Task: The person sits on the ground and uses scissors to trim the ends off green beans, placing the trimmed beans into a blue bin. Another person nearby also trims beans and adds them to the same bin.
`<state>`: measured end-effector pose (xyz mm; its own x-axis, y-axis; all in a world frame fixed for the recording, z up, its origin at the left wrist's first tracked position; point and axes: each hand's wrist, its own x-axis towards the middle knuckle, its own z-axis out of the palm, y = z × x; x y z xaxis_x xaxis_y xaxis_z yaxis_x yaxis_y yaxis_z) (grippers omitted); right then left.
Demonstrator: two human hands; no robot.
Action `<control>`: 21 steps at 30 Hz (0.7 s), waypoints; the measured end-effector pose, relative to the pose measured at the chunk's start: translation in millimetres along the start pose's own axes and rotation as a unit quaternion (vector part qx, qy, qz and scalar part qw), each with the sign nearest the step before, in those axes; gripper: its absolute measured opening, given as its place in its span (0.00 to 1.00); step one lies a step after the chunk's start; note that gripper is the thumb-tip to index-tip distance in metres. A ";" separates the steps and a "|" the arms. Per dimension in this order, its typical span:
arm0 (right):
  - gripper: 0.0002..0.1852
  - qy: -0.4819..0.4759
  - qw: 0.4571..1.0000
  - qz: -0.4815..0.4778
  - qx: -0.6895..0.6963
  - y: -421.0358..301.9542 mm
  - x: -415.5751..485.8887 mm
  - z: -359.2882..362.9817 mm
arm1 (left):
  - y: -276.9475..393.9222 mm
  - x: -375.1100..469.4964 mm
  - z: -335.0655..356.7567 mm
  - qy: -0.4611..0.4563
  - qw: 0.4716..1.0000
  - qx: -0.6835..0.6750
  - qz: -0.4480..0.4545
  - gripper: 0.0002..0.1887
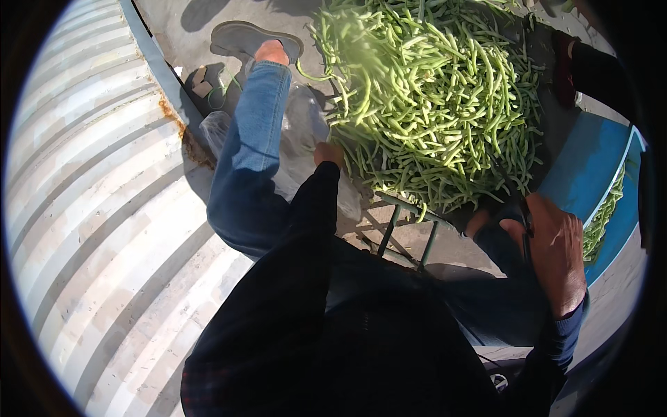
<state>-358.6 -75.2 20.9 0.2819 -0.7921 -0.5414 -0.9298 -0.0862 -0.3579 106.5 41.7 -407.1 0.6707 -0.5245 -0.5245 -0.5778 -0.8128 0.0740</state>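
A large heap of green beans (432, 104) lies on the ground in front of me. My left hand (329, 155) is low at the heap's left edge, beside a clear plastic bag (307, 120); its fingers are mostly hidden, so what it holds is unclear. On the right, my right hand (555, 250) is closed around a slim dark tool (525, 216), possibly scissors or a knife. The tool points towards the heap's lower right edge; its tip is hard to make out against the beans.
A green metal frame (411, 207) stands below the heap. At right is a blue container (583, 156) with more green beans (604, 219) in it. Corrugated metal sheeting (104, 208) fills the left side. Another person's dark red shoe (564, 70) is at the upper right.
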 end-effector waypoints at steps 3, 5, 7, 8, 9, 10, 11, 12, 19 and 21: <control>0.24 0.011 1.000 0.001 0.007 1.2 -0.5 3.9 | 1.1 -8.9 -14.8 -0.066 0.997 0.026 -0.006 0.18; 0.25 -0.008 1.000 0.011 0.006 2.7 -1.3 2.6 | -9.1 -8.4 -0.6 -0.085 0.996 0.030 -0.009 0.17; 0.25 -0.015 1.000 0.000 0.003 0.3 5.2 -2.7 | -40.5 4.8 22.2 -0.092 0.991 0.093 0.034 0.15; 0.24 -0.017 1.000 -0.013 0.001 -2.2 8.4 -6.7 | -67.6 10.5 34.9 -0.095 0.980 0.158 0.076 0.13; 0.24 -0.019 1.000 -0.018 0.000 -2.2 9.4 -7.5 | -81.4 12.8 44.0 -0.102 0.961 0.225 0.124 0.12; 0.24 -0.019 1.000 -0.006 -0.001 -1.6 8.4 -4.3 | -64.2 6.5 40.9 -0.146 0.936 0.275 0.163 0.10; 0.24 -0.019 1.000 0.004 -0.001 -1.2 8.1 -1.2 | -48.6 -1.3 35.6 -0.187 0.906 0.323 0.200 0.09; 0.24 -0.019 1.000 0.016 0.001 -0.2 5.9 0.2 | -29.5 -10.6 24.8 -0.226 0.869 0.372 0.238 0.08; 0.24 -0.025 1.000 0.014 0.006 -2.6 7.9 -3.2 | -34.3 -38.0 3.6 0.095 0.976 0.065 -0.185 0.24; 0.24 -0.023 1.000 0.013 -0.003 -1.4 7.2 -3.3 | -38.0 -23.7 -16.9 0.123 0.972 0.051 -0.193 0.24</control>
<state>-356.1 -82.8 20.0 0.2675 -0.7658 -0.5848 -0.9385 -0.0696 -0.3382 120.5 80.8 -383.2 0.9304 -0.2397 -0.2774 -0.2951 -0.9387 -0.1785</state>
